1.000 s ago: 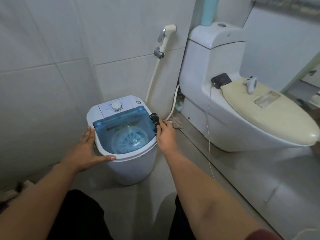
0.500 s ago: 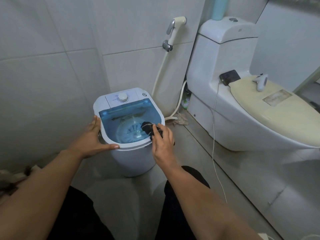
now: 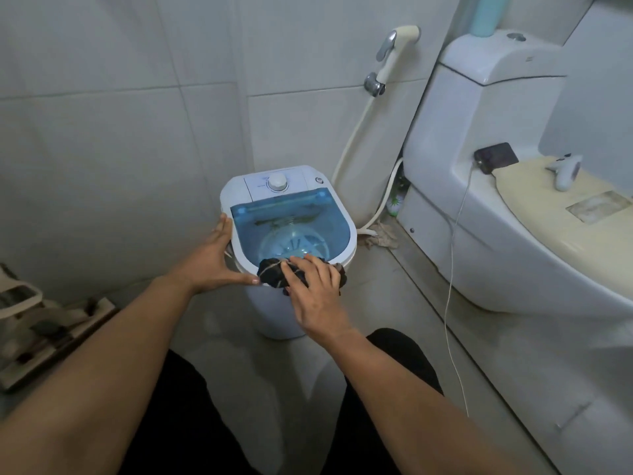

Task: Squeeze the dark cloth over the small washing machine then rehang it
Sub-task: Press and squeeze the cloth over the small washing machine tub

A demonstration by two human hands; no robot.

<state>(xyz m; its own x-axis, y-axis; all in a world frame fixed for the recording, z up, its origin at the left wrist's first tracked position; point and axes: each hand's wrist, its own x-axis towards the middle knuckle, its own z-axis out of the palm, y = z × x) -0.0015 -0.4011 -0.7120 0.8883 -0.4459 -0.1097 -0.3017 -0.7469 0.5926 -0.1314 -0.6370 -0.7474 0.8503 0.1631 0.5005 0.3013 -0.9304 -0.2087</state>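
Pressing down at centre frame, the right hand (image 3: 317, 296) covers a bunched dark cloth (image 3: 274, 274) that lies on the near rim of the small washing machine (image 3: 291, 313), at the front edge of its blue translucent lid (image 3: 291, 219). The right fingers (image 3: 310, 269) are spread and curved over the bundle, in contact with it but not visibly closed around it. The left hand (image 3: 212, 262) braces the machine's left side, its fingers extended flat along the rim and thumb reaching toward the cloth, gripping nothing. The cloth's long axis runs left to right along the rim, its exposed end protruding to the left of the right hand, almost touching the left thumb. Lying directly beneath the right palm, the cloth is closer to that hand; a squeeze would likely require those fingers to curl under the bundle. No hanging point is identifiable. A toilet (image 3: 513, 217) occupies the right of the frame, a bidet sprayer (image 3: 394, 53) the upper centre.
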